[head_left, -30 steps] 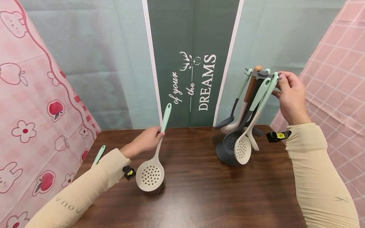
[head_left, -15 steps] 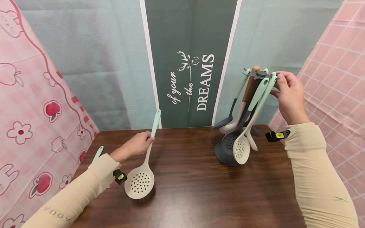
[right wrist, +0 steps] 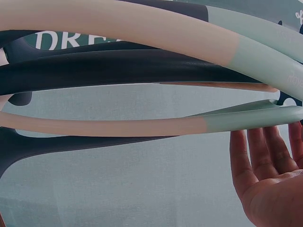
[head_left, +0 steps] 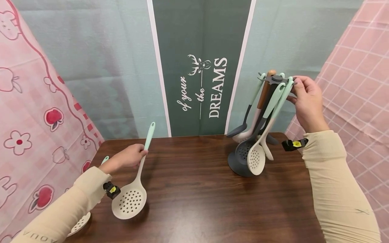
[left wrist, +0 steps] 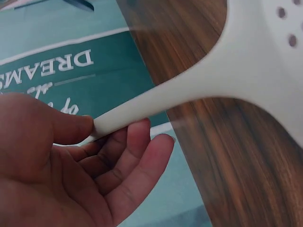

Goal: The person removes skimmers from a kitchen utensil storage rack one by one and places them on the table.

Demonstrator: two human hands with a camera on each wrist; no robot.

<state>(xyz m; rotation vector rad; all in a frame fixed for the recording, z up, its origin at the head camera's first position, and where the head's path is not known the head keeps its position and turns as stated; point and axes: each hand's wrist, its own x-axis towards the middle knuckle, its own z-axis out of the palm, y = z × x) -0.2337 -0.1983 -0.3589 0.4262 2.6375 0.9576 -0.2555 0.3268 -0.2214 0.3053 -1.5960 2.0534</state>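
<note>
White, mint-handled perforated skimmer (head_left: 129, 201), pinched by the left hand (head_left: 131, 156), is over the left of the brown wooden table (head_left: 194, 189); the right hand (head_left: 310, 101) pinches the hooked top of a dark-grey stand (head_left: 277, 78) hung with utensils (head_left: 283, 98).

Both arms stretch forward, spread apart. The left arm (head_left: 65, 207) reaches in diagonally; its left hand (head_left: 129, 156) sits low, in a pinch, thumb (left wrist: 68, 126) opposed and the outer fingers (left wrist: 142, 177) loosely bent. The right arm (head_left: 337, 182) extends to the right hand (head_left: 309, 103), raised higher, thumb and forefinger pinching, the lower fingers nearly straight, side by side.
</note>
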